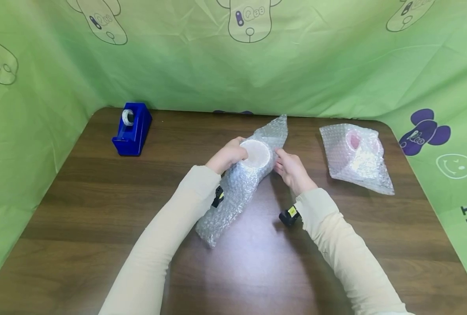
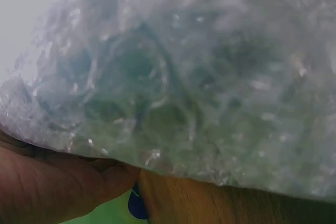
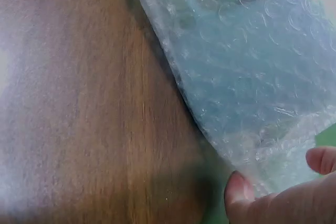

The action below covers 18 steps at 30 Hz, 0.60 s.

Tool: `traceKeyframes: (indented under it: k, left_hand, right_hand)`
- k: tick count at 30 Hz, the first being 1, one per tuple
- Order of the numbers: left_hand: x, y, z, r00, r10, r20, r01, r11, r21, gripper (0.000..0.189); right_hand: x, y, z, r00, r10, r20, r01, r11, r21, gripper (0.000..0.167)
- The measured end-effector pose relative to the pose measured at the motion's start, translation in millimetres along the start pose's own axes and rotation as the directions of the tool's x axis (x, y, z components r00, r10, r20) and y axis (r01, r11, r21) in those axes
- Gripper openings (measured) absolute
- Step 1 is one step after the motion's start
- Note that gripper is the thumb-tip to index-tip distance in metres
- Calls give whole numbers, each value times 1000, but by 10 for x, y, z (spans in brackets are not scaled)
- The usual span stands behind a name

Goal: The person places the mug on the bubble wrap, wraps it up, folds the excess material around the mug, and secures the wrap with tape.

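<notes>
A sheet of bubble wrap (image 1: pixel 233 197) lies diagonally over the middle of the table, around a round white-topped object (image 1: pixel 256 154) shaped like a cup. My left hand (image 1: pixel 228 154) grips the wrap at the object's left side, thumb near its rim. In the left wrist view the bubble wrap (image 2: pixel 173 87) fills most of the picture, and part of the left hand (image 2: pixel 58 187) shows below its edge. On the other side my right hand (image 1: pixel 290 169) holds the edge of the wrap with thumb and fingers. The right wrist view shows its fingertips (image 3: pixel 239 187) at a corner of the bubble wrap (image 3: pixel 247 72).
At the back left of the wooden table (image 1: pixel 99 210) stands a blue tape dispenser (image 1: pixel 133 131) with a roll of tape. A bubble-wrapped bundle (image 1: pixel 357 157) with something pink inside lies at the right. Green cloth (image 1: pixel 186 65) hangs behind the table.
</notes>
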<state>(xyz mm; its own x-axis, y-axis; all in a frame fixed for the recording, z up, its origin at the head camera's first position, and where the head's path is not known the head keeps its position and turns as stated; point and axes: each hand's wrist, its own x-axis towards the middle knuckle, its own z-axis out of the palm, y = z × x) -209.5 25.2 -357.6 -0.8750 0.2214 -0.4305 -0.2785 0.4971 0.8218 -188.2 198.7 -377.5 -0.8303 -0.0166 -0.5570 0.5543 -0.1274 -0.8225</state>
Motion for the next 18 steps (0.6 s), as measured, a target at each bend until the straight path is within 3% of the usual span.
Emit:
traceKeyframes:
  k: [6, 14, 18]
  left_hand:
    - [-28, 21, 7, 1000, -6, -5, 6, 1000, -11, 72]
    - [1, 2, 26, 1000, 17, -16, -17, 1000, -9, 71]
    - [-2, 0, 29, 999, 26, -33, -26, 1000, -5, 69]
  right_hand:
    - [25, -9, 40, 999, -29, 32, 29, 1000, -10, 71]
    - [36, -20, 27, 986, -103, 133, 128, 973, -192, 77]
    - [50, -14, 31, 972, -167, 165, 201, 954, -221, 74]
